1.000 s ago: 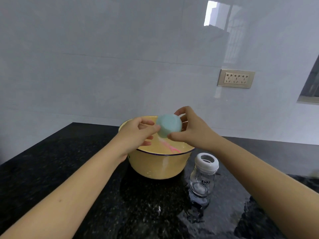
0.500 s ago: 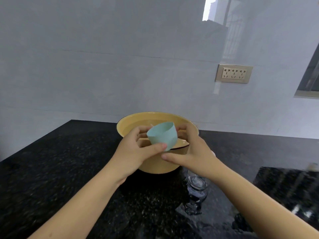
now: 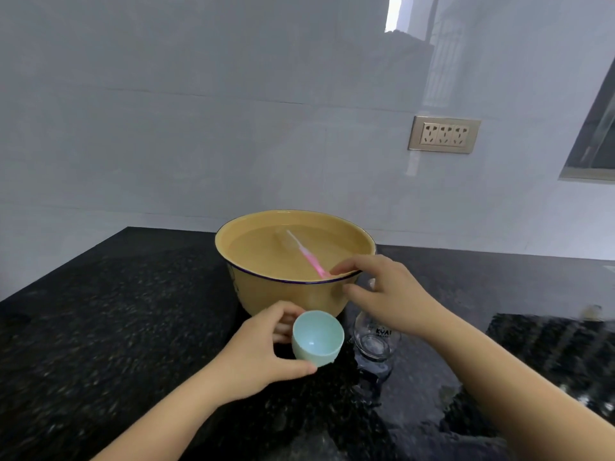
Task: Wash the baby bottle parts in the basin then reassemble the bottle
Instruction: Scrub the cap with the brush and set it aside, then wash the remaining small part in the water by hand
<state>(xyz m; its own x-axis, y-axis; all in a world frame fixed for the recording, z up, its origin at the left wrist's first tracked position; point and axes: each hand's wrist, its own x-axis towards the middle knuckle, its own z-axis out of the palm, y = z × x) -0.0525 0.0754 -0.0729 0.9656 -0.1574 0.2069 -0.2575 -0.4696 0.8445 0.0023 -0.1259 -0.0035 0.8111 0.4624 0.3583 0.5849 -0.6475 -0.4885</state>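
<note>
Carefully avoid toppling the bottle (image 3: pixel 372 347) on the table (image 3: pixel 133 311) beneath the right hand (image 3: pixel 392 294), fingers spread and empty at the basin (image 3: pixel 283 294) rim, and dropping the likely slippery cap (image 3: pixel 316 341) gripped before the basin by curled fingers of the left hand (image 3: pixel 256 354).

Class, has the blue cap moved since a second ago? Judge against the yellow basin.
Yes. The blue cap, held by the left hand, has come down from above the rim of the basin to in front of its near wall.
</note>
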